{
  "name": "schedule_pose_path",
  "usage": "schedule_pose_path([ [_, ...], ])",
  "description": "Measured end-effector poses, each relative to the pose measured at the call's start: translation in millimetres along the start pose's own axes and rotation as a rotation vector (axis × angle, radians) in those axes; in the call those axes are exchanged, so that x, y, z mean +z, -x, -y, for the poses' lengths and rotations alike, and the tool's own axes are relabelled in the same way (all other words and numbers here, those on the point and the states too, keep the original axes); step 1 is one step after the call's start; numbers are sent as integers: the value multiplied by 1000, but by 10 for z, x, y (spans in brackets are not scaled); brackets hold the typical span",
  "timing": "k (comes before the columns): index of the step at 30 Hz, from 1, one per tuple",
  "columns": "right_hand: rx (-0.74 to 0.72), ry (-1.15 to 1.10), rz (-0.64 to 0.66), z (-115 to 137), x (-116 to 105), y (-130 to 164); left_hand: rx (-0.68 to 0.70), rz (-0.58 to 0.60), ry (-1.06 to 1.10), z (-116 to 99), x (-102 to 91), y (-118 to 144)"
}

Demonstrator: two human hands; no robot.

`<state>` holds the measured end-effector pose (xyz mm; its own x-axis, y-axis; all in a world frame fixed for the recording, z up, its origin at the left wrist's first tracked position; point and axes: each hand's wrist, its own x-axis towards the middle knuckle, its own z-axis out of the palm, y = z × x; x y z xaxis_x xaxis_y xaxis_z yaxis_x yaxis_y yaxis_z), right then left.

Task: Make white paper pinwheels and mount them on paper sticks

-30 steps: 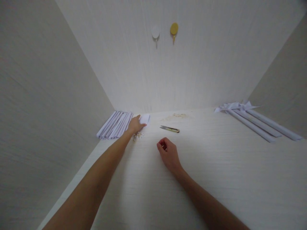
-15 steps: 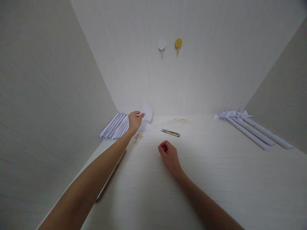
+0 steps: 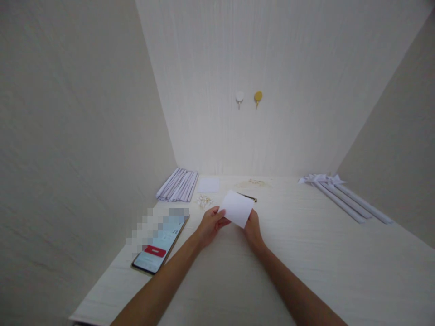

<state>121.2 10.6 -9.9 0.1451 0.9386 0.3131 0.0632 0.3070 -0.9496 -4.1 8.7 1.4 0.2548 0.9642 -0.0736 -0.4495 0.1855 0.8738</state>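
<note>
Landmark: the small white paper sheet (image 3: 237, 208), rectangular, smooth, matte, one only, held tilted above the pale wood-grain table (image 3: 306, 262).

Hands: two. Left hand (image 3: 210, 224) pinches the sheet's left edge between thumb and fingers. Right hand (image 3: 253, 225) is closed on its lower right edge; its fingers are mostly hidden behind the paper.

Counts, placed from the held sheet:
- 1 flat white square of paper (image 3: 208, 184) lying on the table beyond and to the left.
- 1 bundle of folded white paper strips (image 3: 178, 185), long and narrow, further left near the side wall; number of strips not countable.
- 1 little heap of pale, thin, small bits (image 3: 204, 200) just beyond the left hand; too small to identify.
- 1 slim tool (image 3: 249, 197) with a yellowish handle, mostly hidden behind the sheet's top edge.
- 1 phone (image 3: 160, 246), flat, glossy, screen lit, to the lower left.
- About 3 long rolled white paper tubes (image 3: 346, 199), with crumpled ends, far right.
- 2 round wall hooks above: one white hook (image 3: 239, 97), one yellow hook (image 3: 258, 97).
</note>
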Motion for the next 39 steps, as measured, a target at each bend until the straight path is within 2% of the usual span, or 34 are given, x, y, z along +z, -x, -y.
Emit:
schedule_pose_path([
  [3,33,-108,-18,12,-26,-5,1,19,-62,37,-82,75],
  [6,242,-284,-117,75,-116,-49,60,-30,-47,15,-124,90],
  [9,319,-421,-47,174,-289,-81,72,-39,-68,-6,-150,77],
  [13,254,-231,144,195,-498,-44,53,0,-184,7,-184,60],
  [20,279,-60,250,25,-576,15,24,-9,-434,-8,-181,60],
  [25,237,-25,273,18,-595,-4,12,-18,-429,-30,-197,16],
  [31,208,-3,240,-15,-589,-3,-9,-44,-412,0,-241,-26],
  [36,277,-90,186,-44,-643,-37,114,-54,-325,-70,-295,-4],
  [39,333,-152,198,-46,-675,-58,187,-11,-328,-138,-317,22],
])
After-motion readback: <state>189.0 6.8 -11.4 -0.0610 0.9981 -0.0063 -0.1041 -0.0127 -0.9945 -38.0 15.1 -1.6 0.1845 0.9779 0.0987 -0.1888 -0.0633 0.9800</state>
